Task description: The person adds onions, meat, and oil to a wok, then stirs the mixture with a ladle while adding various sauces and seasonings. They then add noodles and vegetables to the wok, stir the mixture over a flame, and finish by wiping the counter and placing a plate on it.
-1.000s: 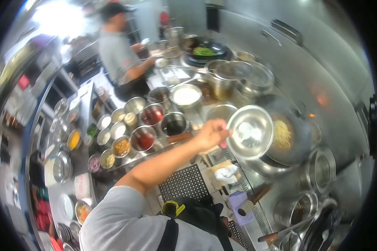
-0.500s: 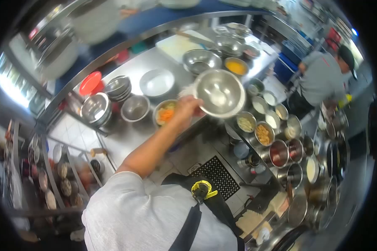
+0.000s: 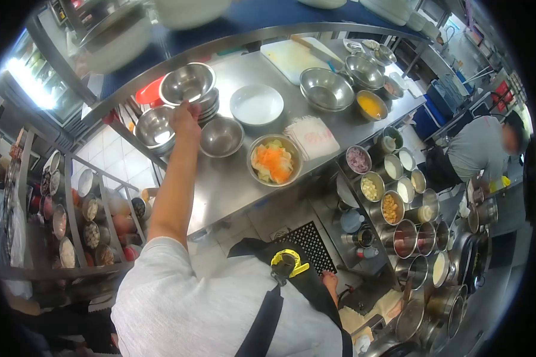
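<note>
My left hand (image 3: 186, 119) grips the near rim of a shiny steel mixing bowl (image 3: 190, 83), fingers closed on its edge. That bowl overlaps a stack of steel bowls (image 3: 209, 106) at the back left of the counter. Nearer stand another steel bowl (image 3: 156, 126) and a smaller steel bowl (image 3: 221, 138). Right of these are a white bowl (image 3: 256, 105), a bowl of chopped orange and pale green pieces (image 3: 275, 162), and a folded white cloth (image 3: 311, 137). My right hand (image 3: 329, 278) hangs low beside my black apron, its fingers curled, touching nothing visible.
A cutting board (image 3: 301, 56) with a knife lies at the back, near a bowl of yellow liquid (image 3: 371, 106). Several ingredient containers (image 3: 393, 208) line the right station. A co-worker (image 3: 479, 146) bends at far right. A raised shelf (image 3: 250, 35) crosses above the counter.
My left hand has carried the steel bowl leftward from the counter's right front to the stacked bowls. The folded cloth is uncovered, and my right hand has come into view.
</note>
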{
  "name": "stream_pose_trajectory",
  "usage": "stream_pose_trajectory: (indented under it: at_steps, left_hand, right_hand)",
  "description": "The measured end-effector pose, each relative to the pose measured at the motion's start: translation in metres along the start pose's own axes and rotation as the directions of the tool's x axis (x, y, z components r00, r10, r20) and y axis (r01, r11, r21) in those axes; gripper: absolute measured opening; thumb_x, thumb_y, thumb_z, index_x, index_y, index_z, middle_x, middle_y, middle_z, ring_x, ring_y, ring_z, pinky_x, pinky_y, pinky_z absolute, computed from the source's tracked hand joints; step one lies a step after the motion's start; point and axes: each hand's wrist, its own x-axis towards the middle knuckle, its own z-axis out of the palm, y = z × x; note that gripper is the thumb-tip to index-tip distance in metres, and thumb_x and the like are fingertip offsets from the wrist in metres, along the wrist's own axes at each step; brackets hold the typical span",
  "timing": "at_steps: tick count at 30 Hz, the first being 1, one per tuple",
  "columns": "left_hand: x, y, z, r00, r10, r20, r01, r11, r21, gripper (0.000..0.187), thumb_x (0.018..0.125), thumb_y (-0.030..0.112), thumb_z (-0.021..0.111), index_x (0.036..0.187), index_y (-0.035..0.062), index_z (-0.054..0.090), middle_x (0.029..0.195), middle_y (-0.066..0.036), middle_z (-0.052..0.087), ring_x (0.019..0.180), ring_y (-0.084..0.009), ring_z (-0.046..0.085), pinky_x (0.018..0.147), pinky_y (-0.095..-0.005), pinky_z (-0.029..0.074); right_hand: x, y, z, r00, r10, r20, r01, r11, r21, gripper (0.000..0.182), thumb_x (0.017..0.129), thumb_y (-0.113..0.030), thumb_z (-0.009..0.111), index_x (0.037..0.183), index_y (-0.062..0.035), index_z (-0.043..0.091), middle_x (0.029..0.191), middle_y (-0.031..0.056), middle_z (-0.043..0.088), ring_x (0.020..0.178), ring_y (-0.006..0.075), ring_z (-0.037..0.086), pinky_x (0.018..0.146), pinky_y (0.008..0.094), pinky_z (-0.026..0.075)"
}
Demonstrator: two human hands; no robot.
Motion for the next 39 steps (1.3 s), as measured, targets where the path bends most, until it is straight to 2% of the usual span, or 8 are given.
stream_pose_trajectory:
  at_steps: [2, 4, 6, 13, 28, 31, 34, 39]
  left_hand:
    - [0.000, 0.006, -0.014, 0.994, 0.095, -0.060, -0.100, 0.990, -0.095, 0.017, 0.095, 0.014, 0.060, 0.103, 0.0009, 0.054, 0.092, -0.009, 0.060, 0.078, -0.0215, 0.062, 0.074, -0.0351, 0.059]
    - [-0.001, -0.005, -0.042, 0.978, 0.185, -0.095, -0.202, 0.953, -0.225, 0.016, 0.095, 0.014, 0.059, 0.102, 0.0009, 0.054, 0.092, -0.009, 0.059, 0.078, -0.0206, 0.061, 0.075, -0.0351, 0.059]
    - [-0.002, -0.031, -0.082, 0.897, 0.422, 0.129, -0.426, 0.754, 0.499, 0.010, 0.096, 0.013, 0.057, 0.096, 0.0032, 0.053, 0.082, -0.007, 0.055, 0.066, -0.0196, 0.056, 0.059, -0.0305, 0.052]
    - [-0.083, -0.056, -0.087, 0.877, -0.464, -0.126, 0.474, 0.789, 0.391, 0.019, 0.089, 0.021, 0.066, 0.086, 0.0067, 0.054, 0.076, -0.005, 0.055, 0.054, -0.0155, 0.050, 0.045, -0.0300, 0.041]
    - [-0.036, -0.017, -0.040, 0.634, -0.350, 0.690, 0.495, 0.869, -0.014, 0.023, 0.098, 0.014, 0.053, 0.118, 0.0015, 0.054, 0.111, -0.011, 0.061, 0.103, -0.0267, 0.061, 0.098, -0.0422, 0.048]
    - [-0.081, -0.084, -0.094, 0.640, -0.636, 0.432, 0.297, 0.723, 0.624, 0.018, 0.096, 0.022, 0.060, 0.107, 0.0067, 0.060, 0.102, -0.005, 0.061, 0.092, -0.0170, 0.059, 0.073, -0.0295, 0.051]
    - [-0.101, -0.128, -0.091, 0.538, -0.817, 0.208, 0.580, 0.538, 0.612, 0.037, 0.094, 0.022, 0.065, 0.121, -0.0017, 0.057, 0.113, -0.011, 0.061, 0.093, -0.0187, 0.059, 0.074, -0.0315, 0.052]
    - [-0.081, -0.126, -0.066, 0.422, -0.707, 0.567, -0.066, 0.601, 0.797, 0.019, 0.092, 0.021, 0.069, 0.099, 0.0089, 0.057, 0.093, -0.004, 0.063, 0.077, -0.0099, 0.056, 0.055, -0.0234, 0.038]
  right_hand:
    - [0.040, 0.086, -0.018, 0.952, -0.227, 0.204, 0.280, 0.914, -0.294, 0.016, 0.088, -0.017, 0.057, 0.077, -0.0067, 0.063, 0.065, 0.0103, 0.058, 0.055, 0.0255, 0.058, 0.049, 0.0415, 0.048]
    - [0.075, 0.172, -0.037, 0.627, -0.609, 0.487, 0.604, -0.015, -0.797, 0.016, 0.087, -0.019, 0.059, 0.082, -0.0063, 0.066, 0.071, 0.0127, 0.062, 0.064, 0.0293, 0.063, 0.055, 0.0438, 0.050]
    - [0.046, 0.157, -0.044, 0.751, -0.478, 0.455, 0.564, 0.105, -0.819, 0.017, 0.087, -0.020, 0.058, 0.083, -0.0063, 0.066, 0.072, 0.0130, 0.063, 0.066, 0.0296, 0.064, 0.056, 0.0442, 0.050]
    - [0.015, 0.143, -0.062, 0.836, -0.387, 0.390, 0.481, 0.173, -0.859, 0.021, 0.089, -0.023, 0.054, 0.087, -0.0064, 0.066, 0.079, 0.0139, 0.065, 0.075, 0.0308, 0.065, 0.062, 0.0453, 0.050]
    - [0.002, 0.083, -0.023, 0.983, -0.167, 0.069, 0.170, 0.719, -0.674, 0.021, 0.090, -0.020, 0.056, 0.088, -0.0036, 0.069, 0.086, 0.0204, 0.066, 0.081, 0.0343, 0.065, 0.072, 0.0461, 0.052]
    - [-0.015, 0.083, -0.012, 0.943, -0.253, 0.217, 0.299, 0.356, -0.885, 0.022, 0.088, -0.022, 0.057, 0.101, -0.0074, 0.067, 0.104, 0.0170, 0.064, 0.092, 0.0355, 0.064, 0.077, 0.0459, 0.053]
    - [-0.067, 0.014, -0.013, 0.950, -0.214, -0.229, 0.125, 0.928, -0.350, 0.027, 0.089, -0.030, 0.063, 0.093, -0.0035, 0.067, 0.094, 0.0183, 0.069, 0.088, 0.0370, 0.064, 0.076, 0.0461, 0.051]
    - [-0.229, -0.098, -0.101, 0.639, -0.245, -0.729, 0.131, 0.969, -0.210, 0.030, 0.089, -0.033, 0.065, 0.103, -0.0070, 0.068, 0.101, 0.0165, 0.069, 0.096, 0.0367, 0.064, 0.083, 0.0442, 0.051]
